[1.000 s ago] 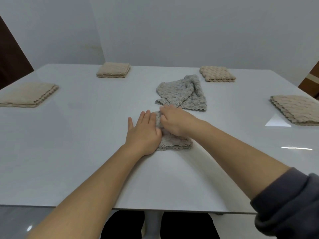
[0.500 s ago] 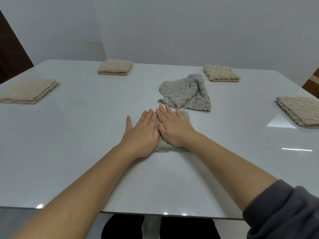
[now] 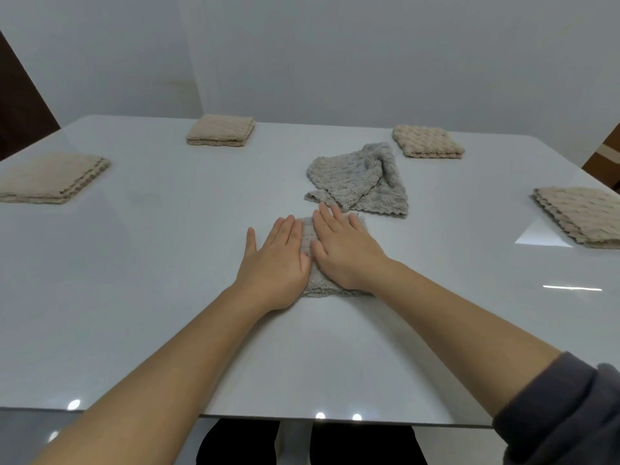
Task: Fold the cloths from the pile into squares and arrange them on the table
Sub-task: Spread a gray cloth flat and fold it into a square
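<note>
A: So, where's your folded grey cloth (image 3: 320,290) sitting?

B: Right under your palms. Your left hand (image 3: 275,260) and right hand (image 3: 345,250) lie flat on it side by side, fingers straight, pressing it onto the counter (image 3: 151,263), gripping nothing.

A: And the others?

B: A loose grey cloth (image 3: 362,179) is just past your right fingertips. Four beige squares (image 3: 219,130) sit farther out, two on either side.

A plain indoor room, most likely a home dining area, where a large glossy white table (image 3: 141,313), its near edge catching glints of light, stands before bare white walls (image 3: 369,62), with a dark brown panel (image 3: 20,102) at far left and brown woodwork (image 3: 604,156) at far right.
</note>
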